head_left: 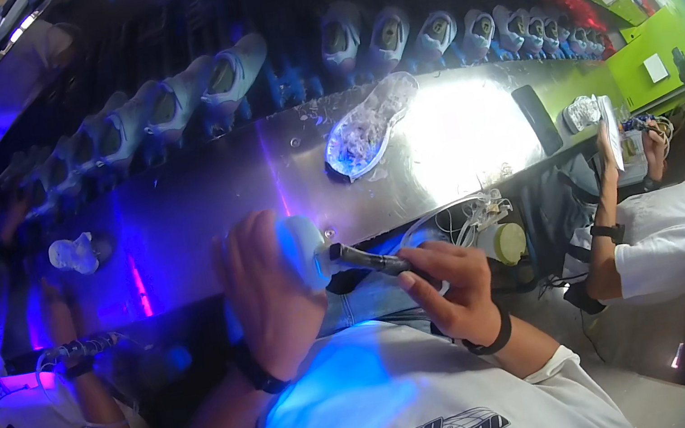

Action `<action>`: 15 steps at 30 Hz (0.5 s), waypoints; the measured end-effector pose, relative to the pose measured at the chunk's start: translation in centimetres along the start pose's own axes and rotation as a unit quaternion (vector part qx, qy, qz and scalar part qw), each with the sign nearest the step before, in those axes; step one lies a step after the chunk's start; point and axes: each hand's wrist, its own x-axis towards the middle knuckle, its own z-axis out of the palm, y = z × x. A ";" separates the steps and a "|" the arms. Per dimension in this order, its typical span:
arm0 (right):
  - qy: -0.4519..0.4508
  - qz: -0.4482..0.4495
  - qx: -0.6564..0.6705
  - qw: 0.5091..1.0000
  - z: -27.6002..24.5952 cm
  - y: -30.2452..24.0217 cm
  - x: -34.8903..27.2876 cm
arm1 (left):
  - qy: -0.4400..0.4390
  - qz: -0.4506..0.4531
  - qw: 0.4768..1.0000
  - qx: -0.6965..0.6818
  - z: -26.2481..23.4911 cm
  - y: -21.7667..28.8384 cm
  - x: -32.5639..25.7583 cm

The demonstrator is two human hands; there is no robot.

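My left hand (270,295) is closed around a pale, rounded piece (305,248) that looks like a shoe sole; blue light falls on it, and my fingers cover much of it. In my right hand (453,281), pinched between thumb and fingers, is a slim dark tool (374,261) with a bent front end. Its tip points at the pale piece and lies close to or against its edge; I cannot tell whether they touch. Beyond my hands, a shoe sole (365,132) rests on the metal bench, its inner side rough and whitish.
White shoes (218,80) stand in a row along the dark conveyor behind the metal bench (212,200). A dark flat object (537,120) lies to the right. Thin tubes and a pale round container (503,242) sit below the bench edge. People in white shirts work on both sides.
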 end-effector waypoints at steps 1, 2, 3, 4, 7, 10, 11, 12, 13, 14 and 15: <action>0.001 -0.014 -0.022 1.000 -0.5 0.0 0.6 | -0.002 0.005 1.000 -0.006 -0.1 0.0 0.5; 0.001 -0.028 -0.044 0.999 -0.9 -0.1 1.2 | -0.004 0.010 1.000 -0.011 -0.3 0.0 0.9; -0.006 -0.040 -0.061 0.997 -1.3 -0.1 2.0 | -0.006 0.014 1.000 -0.016 -0.3 0.0 1.3; -0.007 -0.056 -0.069 0.996 -1.5 0.1 2.5 | -0.013 0.015 1.000 -0.018 -0.5 -0.1 1.6; -0.008 -0.091 -0.066 0.994 -1.7 1.0 4.2 | -0.029 0.015 0.999 -0.021 -0.8 -0.9 2.3; -0.024 -0.057 0.007 0.998 -0.8 2.2 5.4 | -0.033 0.015 0.999 -0.034 -1.0 -1.9 3.0; -0.030 -0.040 0.026 0.998 -0.3 2.9 5.6 | -0.033 0.018 0.998 -0.045 -1.2 -2.1 3.2; -0.032 -0.040 0.037 0.998 0.1 3.3 5.8 | -0.033 0.021 0.998 -0.056 -1.3 -2.3 3.5; -0.033 -0.039 0.049 0.998 0.8 3.7 6.0 | -0.035 0.020 0.997 -0.067 -1.4 -2.6 3.8; -0.033 -0.037 0.060 0.997 1.5 4.0 6.2 | -0.037 0.020 0.996 -0.078 -1.5 -2.8 4.1; -0.025 -0.024 0.079 0.996 2.2 4.4 6.4 | -0.039 0.020 0.995 -0.090 -1.7 -3.0 4.4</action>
